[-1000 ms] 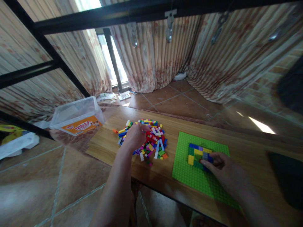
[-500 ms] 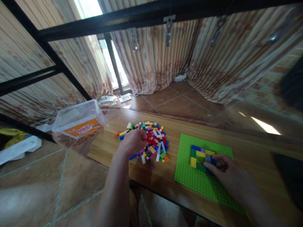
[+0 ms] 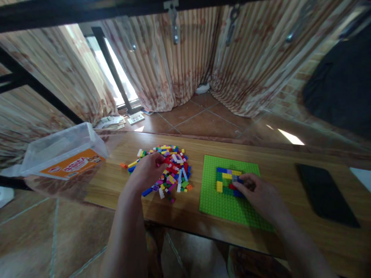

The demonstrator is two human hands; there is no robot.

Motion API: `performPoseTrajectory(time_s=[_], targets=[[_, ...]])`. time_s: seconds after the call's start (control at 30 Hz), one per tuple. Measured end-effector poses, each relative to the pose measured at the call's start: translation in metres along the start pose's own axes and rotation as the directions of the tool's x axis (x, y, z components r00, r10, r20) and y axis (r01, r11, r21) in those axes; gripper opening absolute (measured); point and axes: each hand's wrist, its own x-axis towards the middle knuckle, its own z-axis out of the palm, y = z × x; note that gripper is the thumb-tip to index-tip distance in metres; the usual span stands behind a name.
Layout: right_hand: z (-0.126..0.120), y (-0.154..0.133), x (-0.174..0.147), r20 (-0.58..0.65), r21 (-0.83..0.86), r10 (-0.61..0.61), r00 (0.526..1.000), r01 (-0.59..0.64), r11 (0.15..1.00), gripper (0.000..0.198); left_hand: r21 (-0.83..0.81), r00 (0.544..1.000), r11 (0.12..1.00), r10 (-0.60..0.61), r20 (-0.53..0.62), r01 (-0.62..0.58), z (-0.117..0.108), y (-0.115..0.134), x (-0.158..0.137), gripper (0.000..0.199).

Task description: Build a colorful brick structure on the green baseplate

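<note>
My left hand [image 3: 147,170] is over a loose pile of coloured toy bricks [image 3: 171,178], its fingers curled down beside some red bricks. Whatever those fingers may hold is hidden. On the green baseplate [image 3: 209,199], a low build of joined bricks [image 3: 219,187] in blue, yellow, green and grey forms a rough frame. My right hand [image 3: 255,190] rests at the right side of this build, thumb and fingers closed on a toy brick there. A small red brick [image 3: 232,186] shows by the thumb tip, while the palm and fingers cover the build's right edge.
A clear plastic box [image 3: 97,141] with an orange label stands at the table's left end. The wooden table [image 3: 185,222] carries a dark flat tablet-like object [image 3: 326,195] on the right. A black metal bar [image 3: 81,14] crosses the top of the view; curtains [image 3: 179,73] hang behind.
The view has swung right, so everything sits further left and more of the dark flat object shows. Both hands keep about the same places over the pile and the build.
</note>
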Motion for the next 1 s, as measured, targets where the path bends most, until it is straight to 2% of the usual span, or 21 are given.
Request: performPoseTrajectory(time_s=[0.07, 0.13, 0.2, 0.27, 0.47, 0.57, 0.67, 0.8, 0.9, 1.0], targets=[[-0.003, -0.002, 0.001, -0.035, 0.013, -0.020, 0.999, 0.021, 1.000, 0.030, -0.190, 0.997, 0.979, 0.077, -0.004, -0.076, 0.000, 0.001, 0.002, 0.018], [-0.006, -0.002, 0.001, -0.135, 0.002, -0.021, 0.991, 0.022, 1.000, 0.031, -0.355, 0.990, 0.927, 0.141, 0.019, -0.125, 0.003, 0.007, 0.004, 0.019], [-0.008, -0.003, 0.002, -0.245, -0.006, -0.014, 0.969, 0.013, 1.000, 0.032, -0.462, 0.981, 0.877, 0.183, 0.064, -0.133, 0.012, 0.020, 0.004, 0.020], [-0.010, -0.005, 0.001, -0.300, 0.021, -0.018, 0.954, 0.025, 0.999, 0.032, -0.527, 0.972, 0.842, 0.207, 0.112, -0.119, 0.028, 0.036, 0.003, 0.024], [-0.007, -0.012, -0.004, -0.282, 0.172, -0.096, 0.955, 0.148, 0.974, 0.028, -0.663, 0.928, 0.746, 0.282, 0.244, -0.053, 0.088, 0.077, -0.005, 0.023], [-0.006, -0.013, -0.006, -0.258, 0.172, -0.143, 0.956, 0.191, 0.966, 0.024, -0.673, 0.925, 0.739, 0.273, 0.264, -0.026, 0.101, 0.082, -0.010, 0.025], [-0.006, -0.012, -0.006, -0.241, 0.124, -0.184, 0.953, 0.218, 0.968, 0.022, -0.636, 0.930, 0.770, 0.262, 0.258, -0.041, 0.099, 0.081, -0.011, 0.027], [-0.006, -0.010, -0.005, -0.240, 0.099, -0.218, 0.946, 0.247, 0.964, 0.020, -0.599, 0.942, 0.797, 0.255, 0.217, -0.077, 0.084, 0.071, -0.004, 0.029], [-0.001, -0.015, -0.007, -0.242, 0.109, -0.246, 0.939, 0.278, 0.954, 0.018, -0.604, 0.978, 0.795, 0.167, 0.126, -0.057, 0.070, 0.061, 0.005, 0.030], [0.011, -0.029, -0.014, -0.232, 0.128, -0.324, 0.917, 0.359, 0.925, 0.016, -0.590, 0.996, 0.806, 0.080, 0.037, -0.043, 0.055, 0.050, 0.011, 0.033]])
